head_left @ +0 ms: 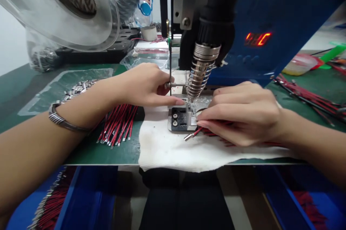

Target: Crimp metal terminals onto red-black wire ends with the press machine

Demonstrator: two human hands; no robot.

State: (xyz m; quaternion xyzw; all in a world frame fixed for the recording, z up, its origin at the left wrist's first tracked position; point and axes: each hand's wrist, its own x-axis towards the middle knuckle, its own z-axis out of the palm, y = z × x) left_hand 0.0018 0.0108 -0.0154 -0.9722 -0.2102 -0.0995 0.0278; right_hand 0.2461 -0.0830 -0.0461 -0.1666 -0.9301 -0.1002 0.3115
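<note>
My left hand (146,84) lies flat on the bench, its fingertips reaching to a small metal fixture (180,118) under a heat-gun nozzle (201,69). A metal bangle (63,120) sits on that wrist. My right hand (243,113) is closed on a bundle of red wires (194,133) with metal tips, holding them at the fixture's right side. A white cloth (175,150) lies under the fixture. A loose pile of red wires (119,123) rests beneath my left forearm.
A blue machine (273,13) with a red digit display (258,39) stands behind the nozzle. More red wires (310,98) lie at the right. Small metal sleeves (79,87) sit on plastic at the left. A clear reel (72,3) hangs upper left. Blue bins (43,204) sit below the bench edge.
</note>
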